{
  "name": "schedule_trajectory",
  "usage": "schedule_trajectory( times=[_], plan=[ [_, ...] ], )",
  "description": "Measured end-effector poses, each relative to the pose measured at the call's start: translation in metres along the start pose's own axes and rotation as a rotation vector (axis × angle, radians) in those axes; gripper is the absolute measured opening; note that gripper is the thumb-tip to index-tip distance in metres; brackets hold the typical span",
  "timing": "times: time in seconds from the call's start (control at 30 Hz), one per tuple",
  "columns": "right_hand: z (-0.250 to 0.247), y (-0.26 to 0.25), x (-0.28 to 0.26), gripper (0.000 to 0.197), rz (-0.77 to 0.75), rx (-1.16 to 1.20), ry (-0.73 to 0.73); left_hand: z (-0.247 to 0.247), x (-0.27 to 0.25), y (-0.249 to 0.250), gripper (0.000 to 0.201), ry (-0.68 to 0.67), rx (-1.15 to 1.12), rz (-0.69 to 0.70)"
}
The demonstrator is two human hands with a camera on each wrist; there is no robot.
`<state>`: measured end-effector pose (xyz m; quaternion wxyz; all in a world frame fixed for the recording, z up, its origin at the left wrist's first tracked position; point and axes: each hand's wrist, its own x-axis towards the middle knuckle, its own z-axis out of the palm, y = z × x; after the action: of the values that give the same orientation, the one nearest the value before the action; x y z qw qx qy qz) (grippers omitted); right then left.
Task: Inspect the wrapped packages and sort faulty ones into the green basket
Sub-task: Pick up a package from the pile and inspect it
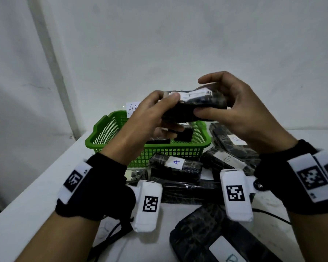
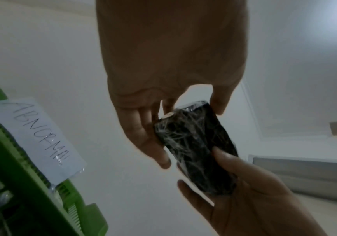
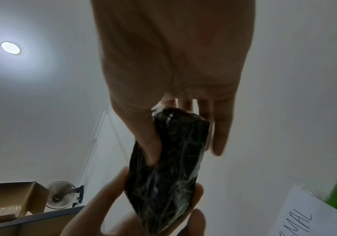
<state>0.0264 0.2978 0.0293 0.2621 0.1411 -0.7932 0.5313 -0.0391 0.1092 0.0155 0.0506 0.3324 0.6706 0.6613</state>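
Note:
Both hands hold one black plastic-wrapped package (image 1: pixel 195 104) with a white label, raised above the green basket (image 1: pixel 110 133). My left hand (image 1: pixel 155 108) grips its left end, thumb on top. My right hand (image 1: pixel 222 103) grips its right end, thumb underneath and fingers curled over the far edge. In the left wrist view the package (image 2: pixel 195 150) sits between the left fingers (image 2: pixel 143 135) and the other hand. In the right wrist view the package (image 3: pixel 169 167) shows crinkled wrap. The basket holds black packages and carries a paper sign (image 2: pixel 40 137) reading ABNORMAL.
Several wrapped packages lie on the white table: one labelled A (image 1: pixel 176 165), others to the right (image 1: pixel 233 140), one near the front edge (image 1: pixel 220 239). A black cable (image 1: pixel 110 237) runs by my left wrist. A cardboard box (image 3: pixel 12 201) and a fan (image 3: pixel 62 194) stand beyond.

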Motion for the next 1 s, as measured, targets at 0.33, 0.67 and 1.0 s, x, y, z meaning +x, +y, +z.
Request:
schedule_trajectory(
  times=[0.33, 0.67, 1.0],
  plan=[
    [0.01, 0.0, 0.002, 0.027, 0.154, 0.133, 0.071, -0.001, 0.001, -0.006, 0.033, 0.045, 0.003, 0.141],
    [0.008, -0.003, -0.002, 0.029, -0.043, 0.094, 0.012, -0.001, -0.001, 0.006, 0.017, 0.037, -0.035, 0.042],
    [0.018, 0.003, 0.002, 0.03, 0.124, 0.079, 0.052, -0.002, 0.0, 0.001, 0.016, 0.027, -0.052, 0.133]
  ],
)
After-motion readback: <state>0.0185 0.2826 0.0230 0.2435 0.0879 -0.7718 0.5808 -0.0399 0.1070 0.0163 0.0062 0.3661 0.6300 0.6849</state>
